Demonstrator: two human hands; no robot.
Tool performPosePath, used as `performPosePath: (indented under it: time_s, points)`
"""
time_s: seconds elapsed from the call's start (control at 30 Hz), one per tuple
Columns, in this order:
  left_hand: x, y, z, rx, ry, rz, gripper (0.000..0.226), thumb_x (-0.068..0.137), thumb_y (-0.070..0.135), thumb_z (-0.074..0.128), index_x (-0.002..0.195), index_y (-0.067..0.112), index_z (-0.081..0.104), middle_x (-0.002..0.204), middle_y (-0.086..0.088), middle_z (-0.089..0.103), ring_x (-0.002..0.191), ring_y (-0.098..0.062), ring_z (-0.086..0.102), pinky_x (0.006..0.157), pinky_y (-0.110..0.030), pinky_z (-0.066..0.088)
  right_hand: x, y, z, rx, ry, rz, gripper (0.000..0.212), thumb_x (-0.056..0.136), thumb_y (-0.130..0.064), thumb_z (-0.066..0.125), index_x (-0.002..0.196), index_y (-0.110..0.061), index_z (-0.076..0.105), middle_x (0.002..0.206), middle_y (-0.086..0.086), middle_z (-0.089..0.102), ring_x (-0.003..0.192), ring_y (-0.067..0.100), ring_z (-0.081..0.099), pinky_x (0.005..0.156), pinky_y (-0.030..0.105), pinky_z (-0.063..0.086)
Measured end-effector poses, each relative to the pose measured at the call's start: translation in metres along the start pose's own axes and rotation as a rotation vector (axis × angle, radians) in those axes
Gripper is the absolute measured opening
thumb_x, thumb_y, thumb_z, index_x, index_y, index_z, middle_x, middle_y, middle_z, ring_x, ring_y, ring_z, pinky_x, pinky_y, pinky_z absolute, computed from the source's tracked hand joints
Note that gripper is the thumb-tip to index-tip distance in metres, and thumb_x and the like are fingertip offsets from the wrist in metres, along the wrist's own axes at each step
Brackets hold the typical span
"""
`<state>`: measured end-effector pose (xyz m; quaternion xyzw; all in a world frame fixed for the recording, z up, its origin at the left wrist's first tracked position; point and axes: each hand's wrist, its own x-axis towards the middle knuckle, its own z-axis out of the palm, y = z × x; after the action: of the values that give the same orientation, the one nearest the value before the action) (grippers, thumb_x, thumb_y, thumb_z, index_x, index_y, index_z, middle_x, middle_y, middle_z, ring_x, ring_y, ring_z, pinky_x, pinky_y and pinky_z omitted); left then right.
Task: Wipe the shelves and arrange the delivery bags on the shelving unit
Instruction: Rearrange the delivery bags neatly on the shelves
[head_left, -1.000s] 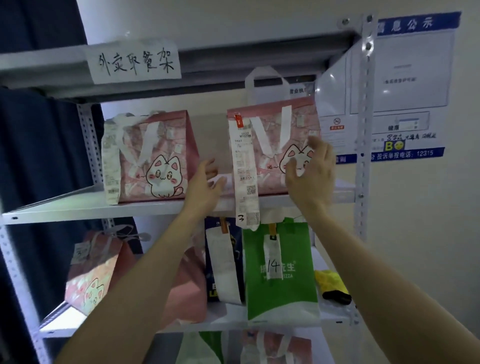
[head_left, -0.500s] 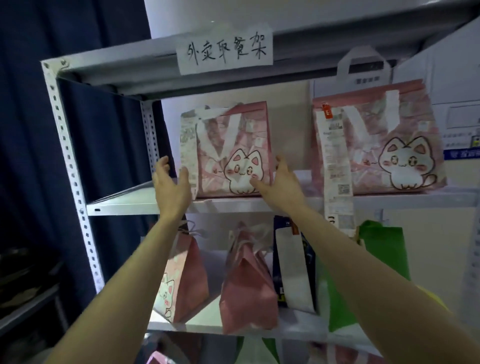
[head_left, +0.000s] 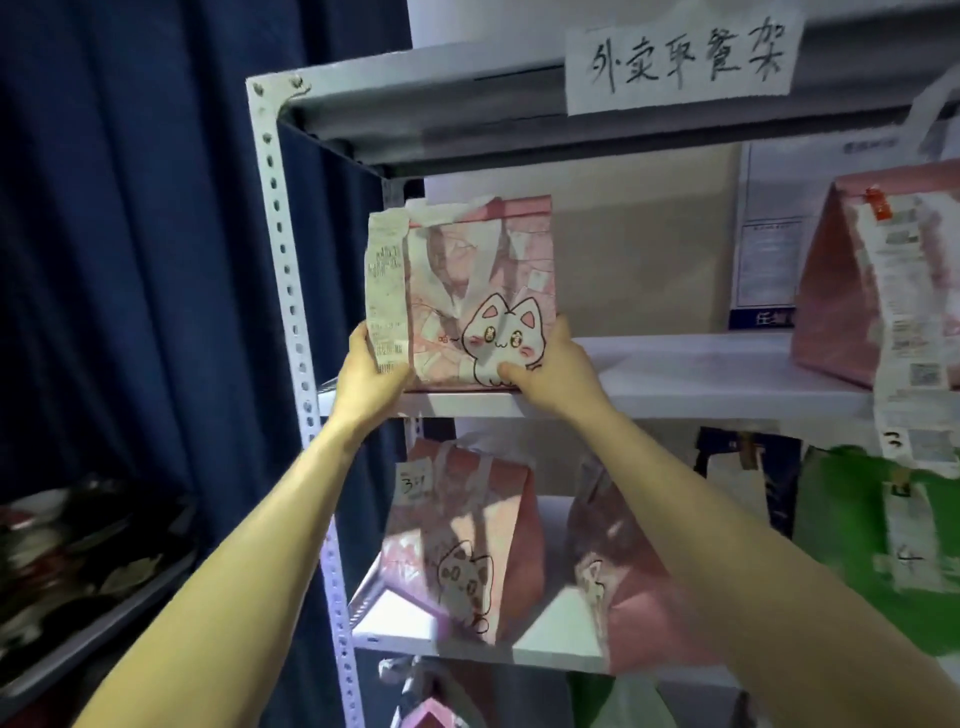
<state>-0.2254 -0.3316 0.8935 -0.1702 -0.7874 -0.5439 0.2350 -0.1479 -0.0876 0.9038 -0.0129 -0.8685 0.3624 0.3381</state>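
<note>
A pink delivery bag with a white cat drawing (head_left: 467, 280) stands upright at the left end of the upper shelf (head_left: 701, 374) of the grey metal shelving unit. My left hand (head_left: 366, 371) grips its lower left corner over the long receipt. My right hand (head_left: 550, 366) grips its lower right corner, thumb on the cat drawing. A second pink cat bag (head_left: 878, 280) with a long receipt stands at the right end of the same shelf.
On the shelf below stand two more pink cat bags (head_left: 462, 540) (head_left: 618, 582), a dark bag and a green bag (head_left: 883, 545). A handwritten paper label (head_left: 680, 57) is taped to the top shelf. A dark blue curtain (head_left: 135, 260) hangs left of the upright post (head_left: 291, 312).
My view has swung left. Both hands left the right-hand pink bag, reached the left-hand pink bag and closed on its lower corners.
</note>
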Motion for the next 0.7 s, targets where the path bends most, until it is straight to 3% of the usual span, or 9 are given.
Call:
performPosePath:
  time_s: [0.07, 0.23, 0.3, 0.43, 0.57, 0.63, 0.7]
  points:
    - [0.004, -0.016, -0.022, 0.077, 0.002, 0.027, 0.08, 0.082, 0.031, 0.074, 0.153, 0.037, 0.037, 0.139, 0.011, 0.061, 0.13, -0.014, 0.058, 0.109, -0.042, 0.051, 0.001, -0.017, 0.02, -0.004, -0.016, -0.003, 0.073, 0.086, -0.036, 0.082, 0.136, -0.012, 0.035, 0.132, 0.007, 0.065, 0.115, 0.029, 0.065, 0.085, 0.038, 0.055]
    - [0.012, -0.045, -0.044, 0.209, -0.014, 0.026, 0.103, 0.087, 0.051, 0.076, 0.167, 0.022, 0.017, 0.166, -0.007, 0.037, 0.154, -0.025, 0.036, 0.125, -0.054, 0.039, 0.0, -0.038, 0.044, 0.0, -0.021, 0.014, 0.075, 0.083, -0.038, 0.083, 0.135, -0.015, 0.034, 0.127, 0.004, 0.066, 0.111, 0.026, 0.067, 0.089, 0.049, 0.06]
    - [0.013, -0.049, -0.047, 0.229, -0.004, 0.069, 0.106, 0.091, 0.053, 0.077, 0.169, 0.02, 0.014, 0.171, -0.008, 0.032, 0.157, -0.026, 0.033, 0.128, -0.053, 0.035, -0.002, -0.04, 0.048, 0.001, -0.014, 0.02, 0.077, 0.082, -0.038, 0.084, 0.136, -0.015, 0.034, 0.128, 0.005, 0.066, 0.112, 0.027, 0.067, 0.09, 0.051, 0.06]
    - [0.002, -0.049, -0.044, 0.263, 0.002, 0.124, 0.104, 0.101, 0.037, 0.073, 0.173, 0.015, 0.001, 0.179, -0.007, 0.015, 0.163, -0.023, 0.02, 0.127, -0.035, 0.021, -0.003, -0.039, 0.047, 0.002, -0.024, 0.019, 0.077, 0.083, -0.039, 0.085, 0.135, -0.013, 0.034, 0.13, 0.006, 0.065, 0.114, 0.027, 0.066, 0.088, 0.045, 0.06]
    - [-0.013, -0.045, -0.039, 0.335, 0.188, 0.238, 0.087, 0.097, 0.019, 0.073, 0.169, 0.017, 0.023, 0.172, -0.004, 0.026, 0.149, -0.026, 0.044, 0.122, -0.044, 0.042, -0.01, -0.033, 0.04, 0.014, -0.023, -0.006, 0.085, 0.084, -0.042, 0.086, 0.144, -0.012, 0.034, 0.142, 0.005, 0.062, 0.124, 0.024, 0.064, 0.085, 0.033, 0.054]
    - [-0.022, -0.042, -0.036, 0.373, 0.321, 0.314, 0.078, 0.092, 0.014, 0.073, 0.161, 0.015, 0.037, 0.164, -0.007, 0.035, 0.146, -0.026, 0.046, 0.121, -0.05, 0.043, -0.018, -0.029, 0.035, 0.005, 0.005, -0.026, 0.094, 0.085, -0.046, 0.084, 0.154, -0.013, 0.029, 0.149, 0.006, 0.058, 0.131, 0.025, 0.06, 0.094, 0.039, 0.054]
    - [-0.033, -0.034, -0.031, 0.352, 0.392, 0.405, 0.066, 0.089, 0.011, 0.071, 0.151, 0.013, 0.048, 0.152, -0.008, 0.046, 0.139, -0.025, 0.049, 0.119, -0.046, 0.043, -0.029, -0.023, 0.028, -0.002, 0.048, -0.036, 0.096, 0.088, -0.048, 0.08, 0.16, -0.015, 0.026, 0.153, 0.005, 0.054, 0.137, 0.025, 0.055, 0.105, 0.046, 0.052]
